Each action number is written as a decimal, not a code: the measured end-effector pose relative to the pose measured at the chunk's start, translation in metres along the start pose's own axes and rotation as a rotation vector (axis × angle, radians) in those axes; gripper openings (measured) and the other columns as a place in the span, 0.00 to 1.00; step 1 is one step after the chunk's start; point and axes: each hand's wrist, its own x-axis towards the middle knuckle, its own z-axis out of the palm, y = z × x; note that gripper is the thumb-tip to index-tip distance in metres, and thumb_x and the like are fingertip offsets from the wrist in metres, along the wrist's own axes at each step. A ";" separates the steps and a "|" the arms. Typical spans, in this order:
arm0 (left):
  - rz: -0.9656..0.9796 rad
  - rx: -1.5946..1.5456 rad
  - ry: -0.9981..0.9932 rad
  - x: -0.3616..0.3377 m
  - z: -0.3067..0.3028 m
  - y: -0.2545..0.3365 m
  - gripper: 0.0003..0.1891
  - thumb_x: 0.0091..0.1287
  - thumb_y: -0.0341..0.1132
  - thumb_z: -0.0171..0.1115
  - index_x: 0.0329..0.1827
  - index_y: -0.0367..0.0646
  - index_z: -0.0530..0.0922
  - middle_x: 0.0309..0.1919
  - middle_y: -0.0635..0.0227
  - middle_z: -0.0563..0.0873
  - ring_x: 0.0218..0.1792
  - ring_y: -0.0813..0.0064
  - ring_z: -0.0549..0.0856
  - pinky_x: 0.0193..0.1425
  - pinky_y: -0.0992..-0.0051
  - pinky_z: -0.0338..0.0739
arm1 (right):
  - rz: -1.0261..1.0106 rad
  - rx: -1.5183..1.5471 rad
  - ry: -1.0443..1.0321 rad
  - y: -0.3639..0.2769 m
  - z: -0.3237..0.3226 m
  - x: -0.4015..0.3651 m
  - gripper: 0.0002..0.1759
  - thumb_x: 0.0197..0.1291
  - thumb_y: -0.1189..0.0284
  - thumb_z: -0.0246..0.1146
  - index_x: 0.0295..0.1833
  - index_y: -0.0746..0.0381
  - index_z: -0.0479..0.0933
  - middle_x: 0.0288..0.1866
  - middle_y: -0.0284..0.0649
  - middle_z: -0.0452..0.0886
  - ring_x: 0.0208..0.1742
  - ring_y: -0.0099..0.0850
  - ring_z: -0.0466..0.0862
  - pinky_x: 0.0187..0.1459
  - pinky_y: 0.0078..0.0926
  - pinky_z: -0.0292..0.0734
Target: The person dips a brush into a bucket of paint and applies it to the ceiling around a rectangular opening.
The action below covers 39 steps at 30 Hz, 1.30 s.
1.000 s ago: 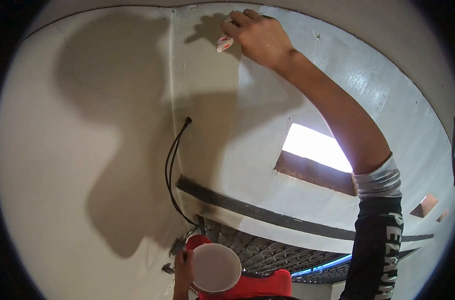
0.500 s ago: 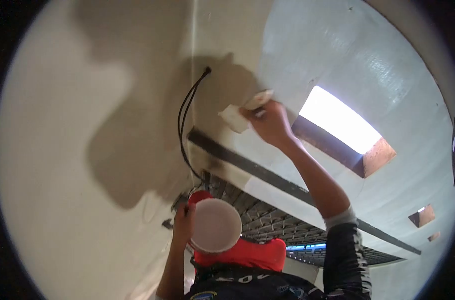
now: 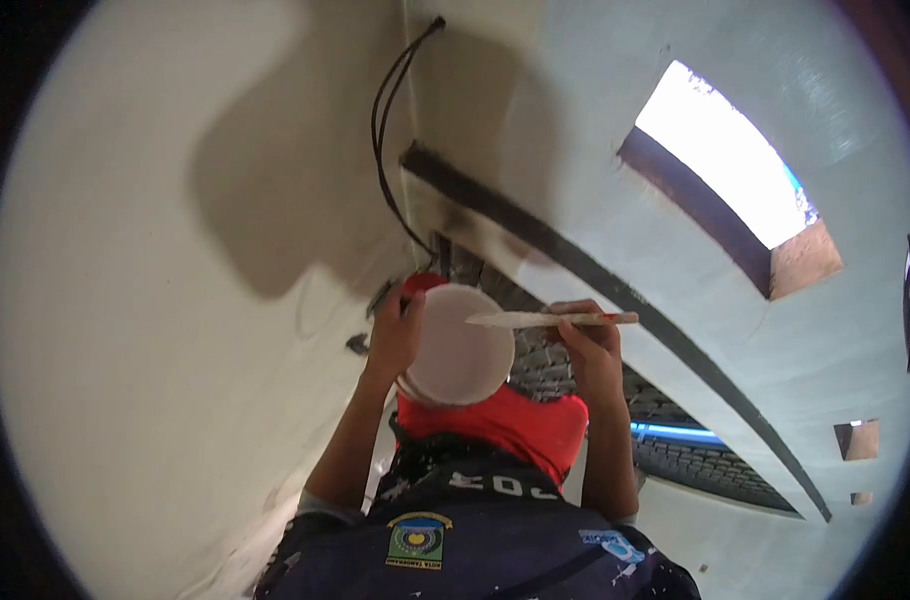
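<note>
In my left hand, the fingers are closed on the near-left rim of a round white paint tub, whose open mouth faces me with pale paint-coloured inside. My right hand grips a paintbrush by its light handle, which has a red mark. The brush is seen edge-on, and its whitish bristles point left, with the tip overlapping the tub's mouth. Something red shows behind my left fingers at the tub's edge.
Pale walls meet in a corner, where a looped black cable hangs from a hole. A dark beam crosses the right wall below a bright window opening. Far below lies a dark block-patterned floor. My shadow falls on the walls.
My right hand has come down from the wall, bringing the paintbrush over the tub's mouth. The view has tilted downward, so the cable, beam and window sit higher.
</note>
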 end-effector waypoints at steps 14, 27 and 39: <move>-0.013 0.064 0.005 -0.003 -0.003 0.004 0.18 0.74 0.45 0.57 0.42 0.35 0.74 0.35 0.50 0.82 0.38 0.53 0.82 0.47 0.61 0.75 | -0.181 -0.493 -0.285 0.071 0.059 0.018 0.12 0.57 0.76 0.69 0.46 0.66 0.83 0.43 0.43 0.88 0.42 0.29 0.86 0.45 0.27 0.80; -0.071 0.016 -0.044 -0.001 -0.006 0.008 0.18 0.75 0.45 0.56 0.40 0.35 0.74 0.32 0.56 0.82 0.35 0.63 0.80 0.45 0.65 0.74 | -0.091 -0.847 -0.512 0.119 0.087 0.041 0.09 0.53 0.73 0.67 0.36 0.67 0.85 0.35 0.60 0.84 0.41 0.56 0.86 0.46 0.48 0.82; -0.063 0.042 -0.039 0.000 -0.001 0.003 0.18 0.74 0.45 0.56 0.41 0.35 0.74 0.35 0.50 0.82 0.37 0.58 0.80 0.47 0.64 0.74 | -0.013 -0.931 -0.543 0.122 0.083 0.044 0.11 0.53 0.71 0.69 0.38 0.67 0.85 0.36 0.59 0.85 0.42 0.56 0.86 0.50 0.49 0.82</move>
